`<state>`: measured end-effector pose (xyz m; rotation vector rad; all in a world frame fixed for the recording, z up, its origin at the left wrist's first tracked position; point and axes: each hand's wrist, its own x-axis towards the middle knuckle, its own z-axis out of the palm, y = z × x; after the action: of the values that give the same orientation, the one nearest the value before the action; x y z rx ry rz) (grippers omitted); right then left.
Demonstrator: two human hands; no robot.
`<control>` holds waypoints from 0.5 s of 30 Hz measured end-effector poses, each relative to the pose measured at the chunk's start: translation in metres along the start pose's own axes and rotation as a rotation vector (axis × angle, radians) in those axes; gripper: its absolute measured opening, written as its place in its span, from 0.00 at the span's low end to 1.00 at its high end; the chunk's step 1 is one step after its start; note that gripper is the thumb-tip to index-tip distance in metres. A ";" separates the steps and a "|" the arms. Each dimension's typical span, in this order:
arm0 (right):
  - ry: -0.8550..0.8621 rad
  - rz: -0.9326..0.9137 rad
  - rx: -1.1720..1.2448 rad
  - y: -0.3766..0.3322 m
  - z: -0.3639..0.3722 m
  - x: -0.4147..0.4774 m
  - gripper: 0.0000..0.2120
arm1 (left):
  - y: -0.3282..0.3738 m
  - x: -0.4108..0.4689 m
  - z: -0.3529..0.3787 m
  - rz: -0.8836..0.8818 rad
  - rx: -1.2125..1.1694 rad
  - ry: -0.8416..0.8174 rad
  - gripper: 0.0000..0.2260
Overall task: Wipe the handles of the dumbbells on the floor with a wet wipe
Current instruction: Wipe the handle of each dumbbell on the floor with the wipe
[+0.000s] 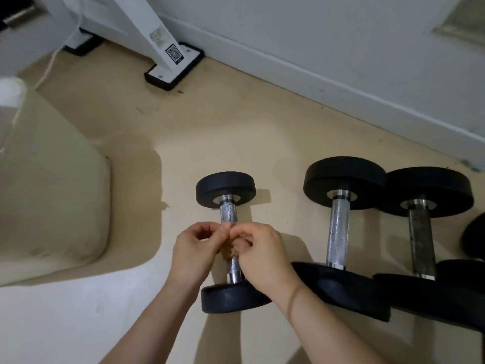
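Beige gym floor point(236, 132) runs up to a white wall point(328, 35) with a white machine foot point(173, 67) at the back and a cream cushion point(52, 195) on the left, and three black-ended dumbbells lie side by side — the rightmost dumbbell point(420, 245) with a darker handle, the middle dumbbell point(337, 232) just beside it, and the small dumbbell point(227, 240) a bit apart on the left. Both hands are right above the small one's knurled handle point(227, 214) — left hand point(195, 248) and right hand point(262, 253) are each pinched shut on a crumpled, brown-stained wet wipe point(227, 252) held between them, though I can't tell if it's touching the metal.
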<state>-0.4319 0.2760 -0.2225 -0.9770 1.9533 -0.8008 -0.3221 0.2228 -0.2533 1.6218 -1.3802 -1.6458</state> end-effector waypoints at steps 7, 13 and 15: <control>0.107 -0.120 -0.166 0.021 0.010 -0.034 0.14 | -0.008 0.015 0.008 0.054 0.094 0.143 0.05; 0.141 -0.097 -0.213 0.027 0.009 -0.031 0.16 | 0.012 0.040 0.025 0.120 -0.062 0.300 0.04; 0.130 -0.063 -0.200 0.028 0.007 -0.032 0.14 | 0.011 0.032 0.027 0.124 -0.054 0.245 0.04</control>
<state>-0.4237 0.3156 -0.2363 -1.1329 2.1560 -0.7295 -0.3569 0.2005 -0.2645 1.6115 -1.2735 -1.3519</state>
